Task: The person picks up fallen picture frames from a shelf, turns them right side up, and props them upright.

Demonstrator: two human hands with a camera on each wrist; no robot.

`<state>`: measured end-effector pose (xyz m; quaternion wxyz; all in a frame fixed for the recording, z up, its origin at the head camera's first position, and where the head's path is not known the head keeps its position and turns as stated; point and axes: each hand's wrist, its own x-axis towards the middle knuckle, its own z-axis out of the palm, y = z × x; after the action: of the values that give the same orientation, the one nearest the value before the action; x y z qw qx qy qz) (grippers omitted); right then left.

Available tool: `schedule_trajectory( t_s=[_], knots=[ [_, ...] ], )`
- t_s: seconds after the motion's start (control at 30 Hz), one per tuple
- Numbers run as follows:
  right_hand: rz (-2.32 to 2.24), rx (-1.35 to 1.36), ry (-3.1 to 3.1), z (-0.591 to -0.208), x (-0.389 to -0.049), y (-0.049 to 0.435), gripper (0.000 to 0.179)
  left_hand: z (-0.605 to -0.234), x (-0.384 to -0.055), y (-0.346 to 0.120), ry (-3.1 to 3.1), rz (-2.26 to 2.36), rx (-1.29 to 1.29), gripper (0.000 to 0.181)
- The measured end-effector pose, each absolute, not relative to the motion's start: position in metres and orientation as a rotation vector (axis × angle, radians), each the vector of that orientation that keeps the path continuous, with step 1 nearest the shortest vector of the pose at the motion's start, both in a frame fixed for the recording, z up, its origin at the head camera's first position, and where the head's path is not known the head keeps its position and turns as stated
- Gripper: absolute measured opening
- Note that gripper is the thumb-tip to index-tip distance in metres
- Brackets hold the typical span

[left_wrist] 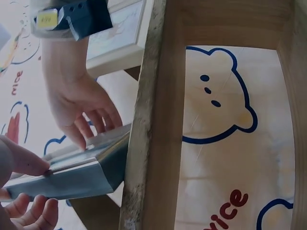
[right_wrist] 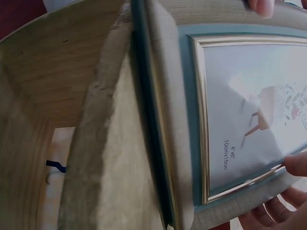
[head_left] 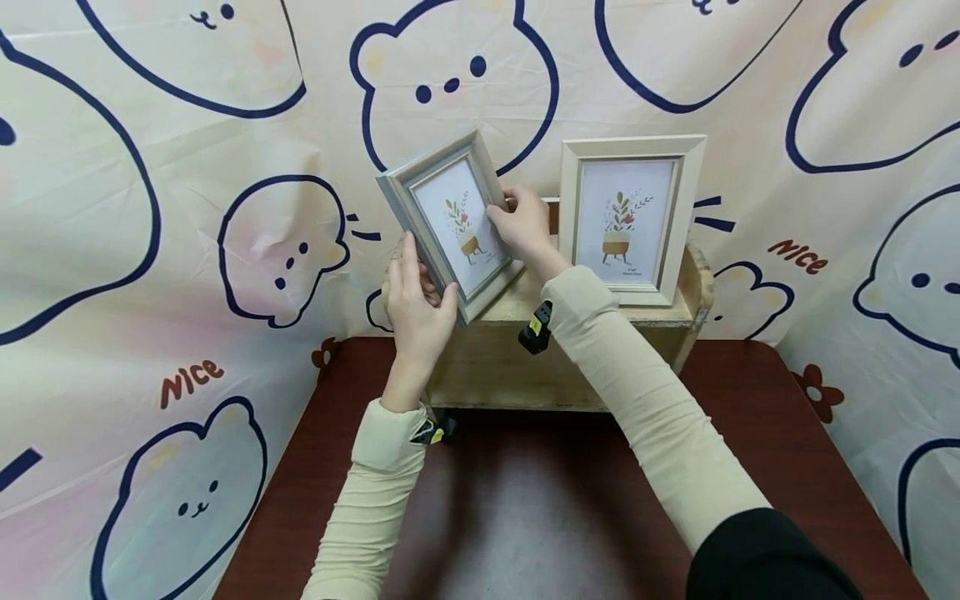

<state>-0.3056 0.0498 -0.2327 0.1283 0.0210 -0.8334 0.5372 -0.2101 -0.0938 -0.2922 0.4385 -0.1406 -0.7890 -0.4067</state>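
Note:
A blue-grey picture frame point(head_left: 450, 225) with a potted-plant print is held tilted over the left part of a wooden shelf point(head_left: 525, 367). My left hand point(head_left: 418, 304) grips its left side low down, thumb toward the front and fingers at the outer edge. On the opposite side, my right hand point(head_left: 525, 223) holds the edge, with its thumb on the front. The lower edge of the frame point(right_wrist: 187, 120) is close against the shelf's wooden edge point(right_wrist: 91, 143) in the right wrist view. To its right, a cream picture frame point(head_left: 568, 225) with a similar print stands upright on the shelf.
The shelf stands at the back of a dark red-brown table point(head_left: 510, 500), its raised right side panel point(head_left: 701, 287) beside the cream frame. Cloth with bear drawings point(head_left: 285, 250) hangs behind and at both sides. A black wrist camera point(head_left: 536, 327) sits at the right cuff.

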Motion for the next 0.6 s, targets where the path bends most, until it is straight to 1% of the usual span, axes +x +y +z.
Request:
schedule_trajectory(
  t_s=[0.43, 0.6],
  knots=[
    [1.32, 0.088, -2.433, -0.241, -0.287, 0.058, 0.042, -0.281, -0.226, -0.111, -2.13, -1.057, -0.35, 0.071],
    [1.281, 0.086, -2.443, -0.245, -0.279, 0.055, 0.055, -0.277, -0.235, -0.12, -2.16, -1.06, -0.38, 0.069]
  ],
)
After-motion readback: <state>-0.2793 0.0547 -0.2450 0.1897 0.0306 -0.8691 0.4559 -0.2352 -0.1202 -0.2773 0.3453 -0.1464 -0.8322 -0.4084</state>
